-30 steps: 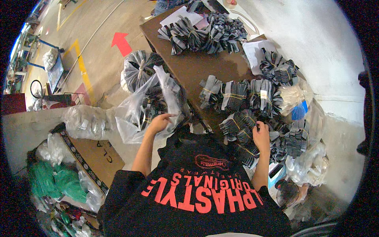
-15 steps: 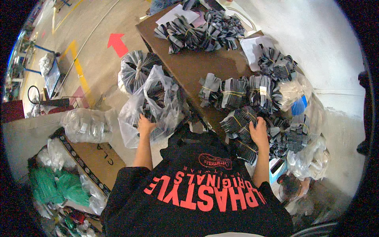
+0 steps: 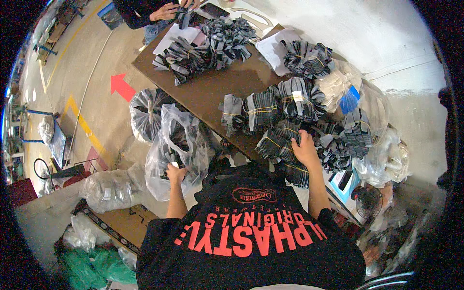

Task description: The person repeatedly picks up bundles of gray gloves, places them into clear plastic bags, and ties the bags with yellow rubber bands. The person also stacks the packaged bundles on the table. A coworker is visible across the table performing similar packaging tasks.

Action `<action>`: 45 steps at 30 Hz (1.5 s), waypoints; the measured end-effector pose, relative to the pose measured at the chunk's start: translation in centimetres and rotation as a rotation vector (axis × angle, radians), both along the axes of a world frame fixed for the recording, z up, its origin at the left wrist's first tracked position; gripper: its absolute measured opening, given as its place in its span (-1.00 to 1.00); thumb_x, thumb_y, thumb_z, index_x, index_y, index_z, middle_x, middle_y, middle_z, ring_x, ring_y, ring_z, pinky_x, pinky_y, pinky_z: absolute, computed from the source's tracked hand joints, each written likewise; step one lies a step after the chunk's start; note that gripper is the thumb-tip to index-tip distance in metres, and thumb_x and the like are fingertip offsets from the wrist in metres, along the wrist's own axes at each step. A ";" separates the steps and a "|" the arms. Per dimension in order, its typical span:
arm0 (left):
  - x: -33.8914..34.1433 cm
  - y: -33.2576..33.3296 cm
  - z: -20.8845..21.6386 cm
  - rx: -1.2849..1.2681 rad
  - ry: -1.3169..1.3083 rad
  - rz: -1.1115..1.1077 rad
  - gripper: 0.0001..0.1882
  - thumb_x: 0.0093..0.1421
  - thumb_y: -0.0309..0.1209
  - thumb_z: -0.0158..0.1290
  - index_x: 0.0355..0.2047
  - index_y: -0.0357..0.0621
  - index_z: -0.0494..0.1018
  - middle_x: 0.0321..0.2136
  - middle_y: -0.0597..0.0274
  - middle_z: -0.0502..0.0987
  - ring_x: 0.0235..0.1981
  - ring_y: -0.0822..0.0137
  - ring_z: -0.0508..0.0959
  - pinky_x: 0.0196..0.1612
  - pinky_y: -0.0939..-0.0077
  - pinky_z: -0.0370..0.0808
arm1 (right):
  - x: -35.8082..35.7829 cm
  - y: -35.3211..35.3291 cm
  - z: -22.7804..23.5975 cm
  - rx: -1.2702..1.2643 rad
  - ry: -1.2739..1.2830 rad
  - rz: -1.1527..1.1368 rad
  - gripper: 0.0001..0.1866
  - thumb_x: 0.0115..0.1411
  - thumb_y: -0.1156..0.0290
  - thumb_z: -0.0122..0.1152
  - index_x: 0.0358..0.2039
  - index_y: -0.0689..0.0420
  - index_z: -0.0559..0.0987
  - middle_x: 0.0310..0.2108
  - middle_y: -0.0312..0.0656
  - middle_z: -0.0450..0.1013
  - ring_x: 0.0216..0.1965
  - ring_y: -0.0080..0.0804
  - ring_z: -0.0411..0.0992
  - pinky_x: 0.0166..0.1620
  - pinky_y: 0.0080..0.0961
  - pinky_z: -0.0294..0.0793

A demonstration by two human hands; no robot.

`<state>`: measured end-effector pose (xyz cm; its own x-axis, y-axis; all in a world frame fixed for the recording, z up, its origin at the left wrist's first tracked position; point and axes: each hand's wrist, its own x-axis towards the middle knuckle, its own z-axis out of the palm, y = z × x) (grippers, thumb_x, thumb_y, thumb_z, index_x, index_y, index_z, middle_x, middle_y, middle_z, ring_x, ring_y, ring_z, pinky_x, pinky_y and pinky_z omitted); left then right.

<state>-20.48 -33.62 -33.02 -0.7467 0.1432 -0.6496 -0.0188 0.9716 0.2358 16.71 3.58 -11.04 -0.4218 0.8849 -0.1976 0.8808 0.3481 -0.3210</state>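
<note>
at the far left of the work, a clear bag of dark strips stands beside the worktop, its neck gathered and tied; that one looks finished. beyond it, at the worktop's far end, a co-worker's hand is near more dark strips.

next comes the open bag, with grey and black strips showing through its mouth; it looks part filled and not yet closed. the left hand is at its near side, fingers partly hidden by strips and plastic, so i cannot tell how far open they are or whether they grip anything.

on the worktop, two fanned clusters lie toward the far edge, and three banded bundles sit in a row nearer the middle, all outside the bag. the right hand rests on a banded bundle at the near edge, its fingers loosely curved and a little apart; whether they have a firm hold is unclear. further right, more bundles are unbagged, so much seems left.
</note>
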 end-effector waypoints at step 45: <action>10.4 22.5 36.6 1.182 -0.375 -0.548 -0.10 0.10 -0.31 0.38 0.35 -0.27 0.14 0.17 0.00 0.40 0.19 0.16 0.40 0.27 0.29 0.31 | -7.8 -7.3 10.0 -0.941 1.390 -0.324 0.07 0.19 0.24 0.40 0.50 0.15 -0.11 0.43 0.02 0.06 0.42 -0.15 0.07 0.39 -0.21 0.11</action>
<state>-10.05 -11.09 3.57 -0.2206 0.9719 -0.0824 0.0548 0.0967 0.9938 8.95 -3.71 -1.03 -0.5542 0.7647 -0.3287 -0.2271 -0.5189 -0.8241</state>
